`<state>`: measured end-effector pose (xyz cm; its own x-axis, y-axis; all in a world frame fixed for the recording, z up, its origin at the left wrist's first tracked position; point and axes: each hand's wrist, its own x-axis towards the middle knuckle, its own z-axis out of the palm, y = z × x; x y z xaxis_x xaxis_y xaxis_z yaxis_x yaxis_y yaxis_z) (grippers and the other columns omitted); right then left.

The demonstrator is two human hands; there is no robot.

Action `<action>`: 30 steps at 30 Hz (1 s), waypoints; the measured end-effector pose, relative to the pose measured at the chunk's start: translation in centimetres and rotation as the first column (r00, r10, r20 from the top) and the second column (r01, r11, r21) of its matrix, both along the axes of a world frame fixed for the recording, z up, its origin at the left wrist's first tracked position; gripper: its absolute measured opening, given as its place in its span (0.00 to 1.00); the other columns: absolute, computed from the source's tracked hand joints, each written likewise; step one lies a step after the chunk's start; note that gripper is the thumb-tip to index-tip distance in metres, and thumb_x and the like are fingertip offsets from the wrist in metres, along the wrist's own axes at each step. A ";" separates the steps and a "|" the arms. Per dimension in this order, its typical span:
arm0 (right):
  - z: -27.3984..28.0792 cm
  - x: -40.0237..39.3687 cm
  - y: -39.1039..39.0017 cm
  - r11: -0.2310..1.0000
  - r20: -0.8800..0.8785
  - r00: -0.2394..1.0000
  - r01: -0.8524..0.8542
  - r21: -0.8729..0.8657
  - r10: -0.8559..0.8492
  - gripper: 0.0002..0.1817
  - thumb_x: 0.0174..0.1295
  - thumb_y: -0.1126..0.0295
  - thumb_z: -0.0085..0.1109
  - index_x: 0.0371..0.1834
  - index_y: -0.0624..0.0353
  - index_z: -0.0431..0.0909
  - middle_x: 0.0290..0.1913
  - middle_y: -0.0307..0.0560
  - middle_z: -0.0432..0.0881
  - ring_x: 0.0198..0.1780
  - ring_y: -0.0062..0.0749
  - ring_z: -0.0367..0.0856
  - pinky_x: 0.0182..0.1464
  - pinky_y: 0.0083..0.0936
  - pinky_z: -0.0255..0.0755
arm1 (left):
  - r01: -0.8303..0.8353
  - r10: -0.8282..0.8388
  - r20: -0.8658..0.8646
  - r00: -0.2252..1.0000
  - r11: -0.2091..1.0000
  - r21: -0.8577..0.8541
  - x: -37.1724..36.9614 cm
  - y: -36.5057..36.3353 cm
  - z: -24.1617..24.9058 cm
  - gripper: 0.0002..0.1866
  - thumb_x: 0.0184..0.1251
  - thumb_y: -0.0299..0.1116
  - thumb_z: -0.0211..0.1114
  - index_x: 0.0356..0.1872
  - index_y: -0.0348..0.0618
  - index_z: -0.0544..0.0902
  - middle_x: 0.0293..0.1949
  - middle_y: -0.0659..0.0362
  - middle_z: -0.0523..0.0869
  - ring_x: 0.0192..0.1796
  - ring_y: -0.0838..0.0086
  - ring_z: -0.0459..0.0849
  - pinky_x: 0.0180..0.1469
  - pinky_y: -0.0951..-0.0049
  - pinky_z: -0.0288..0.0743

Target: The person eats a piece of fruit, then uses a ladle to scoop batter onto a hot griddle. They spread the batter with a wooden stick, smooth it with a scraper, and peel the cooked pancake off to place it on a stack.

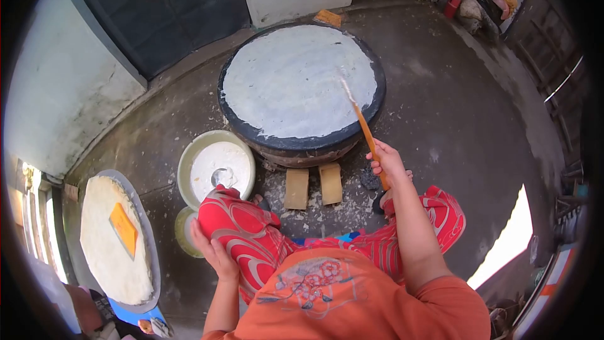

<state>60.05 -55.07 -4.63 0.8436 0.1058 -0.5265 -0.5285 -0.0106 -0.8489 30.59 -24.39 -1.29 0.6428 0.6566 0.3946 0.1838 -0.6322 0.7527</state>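
My right hand [389, 162] is closed around a long, thin wooden spatula [365, 127] whose far end is coated white. That end reaches over the right part of a large round griddle [226, 106], where a thin white batter layer [296, 82] covers nearly the whole top. By my left knee, my left hand [215, 253] holds nothing, its fingers stretched out. Beyond that knee stands a pale basin [185, 170] of white batter, with a metal ladle [220, 177] lying in it. A smaller greenish bowl [184, 232] is partly hidden beside my left leg.
To the left, a round board [150, 299] bears pale flat sheets [104, 245] with a yellow scraper [125, 229] on top. Two brownish blocks [297, 189] stand before the griddle among scattered white flakes. A red extinguisher [453, 2] is at the back right.
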 end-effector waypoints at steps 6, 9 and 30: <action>1.9 -0.6 1.7 0.994 0.316 0.945 0.060 0.089 -0.086 0.24 0.68 0.71 0.35 0.68 0.44 0.52 0.36 0.40 0.74 0.19 0.15 0.62 0.17 0.14 0.61 | -0.010 0.011 -0.016 1.000 1.000 0.029 0.5 0.1 -0.1 0.29 0.67 0.42 0.40 0.63 0.30 0.57 0.64 0.42 0.58 0.67 0.53 0.54 0.67 0.60 0.43; 2.6 0.3 1.6 0.995 0.168 0.982 -0.096 0.031 0.090 0.24 0.68 0.72 0.35 0.68 0.44 0.54 0.36 0.40 0.75 0.18 0.14 0.61 0.17 0.13 0.59 | -0.012 0.013 -0.027 1.000 0.999 0.038 0.8 -0.1 0.3 0.29 0.67 0.42 0.40 0.63 0.30 0.57 0.64 0.42 0.58 0.67 0.52 0.54 0.67 0.59 0.43; 2.3 3.7 12.8 0.889 0.128 0.880 -0.450 -0.085 0.458 0.21 0.67 0.70 0.36 0.65 0.55 0.58 0.30 0.42 0.77 0.17 0.16 0.64 0.16 0.13 0.60 | -0.048 0.053 -0.062 0.997 0.996 0.073 1.3 0.0 0.6 0.31 0.67 0.46 0.39 0.63 0.29 0.56 0.63 0.42 0.59 0.67 0.50 0.53 0.66 0.57 0.43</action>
